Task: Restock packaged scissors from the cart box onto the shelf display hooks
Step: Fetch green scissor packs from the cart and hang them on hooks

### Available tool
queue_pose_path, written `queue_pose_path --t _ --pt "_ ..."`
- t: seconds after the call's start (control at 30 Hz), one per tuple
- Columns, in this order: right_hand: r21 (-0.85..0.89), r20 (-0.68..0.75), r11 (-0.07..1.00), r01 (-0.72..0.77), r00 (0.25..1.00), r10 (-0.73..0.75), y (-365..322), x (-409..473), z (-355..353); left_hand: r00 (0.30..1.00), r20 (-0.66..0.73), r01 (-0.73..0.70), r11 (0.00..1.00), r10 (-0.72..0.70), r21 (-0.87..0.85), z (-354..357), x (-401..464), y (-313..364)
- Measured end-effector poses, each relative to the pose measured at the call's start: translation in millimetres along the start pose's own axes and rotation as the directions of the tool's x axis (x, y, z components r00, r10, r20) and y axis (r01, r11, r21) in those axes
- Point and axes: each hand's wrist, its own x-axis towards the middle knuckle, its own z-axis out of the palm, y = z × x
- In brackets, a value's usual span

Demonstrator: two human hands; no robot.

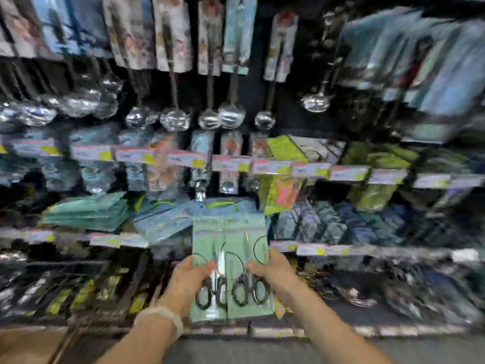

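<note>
We hold two packs of scissors [231,269] side by side in front of us, low in the middle of the view and upright, their pale green cards overlapping or touching along the inner edge; the blur keeps us from telling which. Each card carries one pair with black loop handles at the bottom and blades pointing up. Our left hand [187,282] grasps the left pack along its outer edge, thumb laid across the front near the handles, and a pale beaded bracelet [160,320] sits on that wrist. Our right hand [271,275] grasps the right pack the same way from the other side, thumb on the card front. The packs stand before the shelf display, just below a stack of similar blue-green cards [168,222] that hang or lie tilted behind them. To the left of those is a thicker bundle of green packets [86,211]. A row of price labels [231,164] runs along the rail above, and over that hang steel ladles [232,115] on long handles with printed cards. Yellow-green packages [283,177] sit right of centre, with dark blue-grey packs [336,222] lower right. The whole view is smeared by motion, so fine print is unreadable.
</note>
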Motion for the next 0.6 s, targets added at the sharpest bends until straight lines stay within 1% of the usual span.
queue_pose_path --t 0.1,0.13,0.2,0.23,0.27,0.3,0.37,0.43,0.47,0.5,0.53,0.57,0.6 --pt "0.105 -0.158 0.994 0.029 0.987 -0.012 31.1 -26.8 -102.0 0.988 0.155 -0.036 0.996 0.024 0.076 87.2 16.3 -27.8" --pt "0.135 -0.191 0.990 0.030 0.982 -0.004 42.0 -35.8 -132.0 0.979 0.201 -0.055 0.994 0.037 0.089 116.3 15.3 -30.1" --pt "0.200 -0.257 0.979 0.043 0.966 0.010 48.9 -66.5 -183.2 0.947 0.313 -0.105 0.988 0.067 0.109 177.3 -28.9 -3.0" --pt "0.235 -0.302 0.970 0.057 0.953 0.017 52.4 -79.5 -204.8 0.926 0.372 -0.096 0.992 0.059 0.082 204.5 -39.6 0.7" --pt "0.271 -0.334 0.960 0.067 0.942 0.028 60.6 -89.5 -225.7 0.914 0.406 -0.054 0.995 0.014 0.086 228.7 -45.2 1.6" --pt "0.295 -0.372 0.953 0.072 0.927 0.045 68.0 -96.7 -244.4 0.901 0.433 -0.026 0.995 -0.018 0.095 250.8 -49.3 1.5" --pt "0.304 -0.454 0.949 0.080 0.888 0.070 83.6 -102.6 -278.3 0.894 0.446 -0.049 0.987 -0.025 0.155 292.6 -46.8 -4.9" --pt "0.326 -0.477 0.938 0.117 0.877 0.056 106.7 -95.5 -312.8 0.876 0.481 -0.047 0.986 -0.036 0.161 331.3 -34.1 -13.6" --pt "0.325 -0.505 0.939 0.116 0.861 0.068 119.1 -89.2 -331.7 0.864 0.503 -0.072 0.984 -0.022 0.166 349.8 -33.3 -13.5" --pt "0.328 -0.531 0.936 0.129 0.845 0.069 123.6 -86.2 -347.0 0.857 0.512 -0.067 0.977 -0.048 0.204 368.7 -33.5 -12.3" --pt "0.337 -0.550 0.931 0.141 0.832 0.073 133.9 -78.9 -364.7 0.844 0.535 -0.061 0.981 -0.048 0.185 387.4 -25.7 -16.1" --pt "0.346 -0.558 0.927 0.144 0.826 0.080 143.2 -72.3 -381.7 0.845 0.531 -0.065 0.976 -0.058 0.210 405.5 -23.0 -14.6" --pt "0.341 -0.563 0.930 0.138 0.822 0.084 150.6 -66.4 -398.8 0.839 0.542 -0.094 0.970 -0.043 0.223 421.1 -16.0 -14.8"
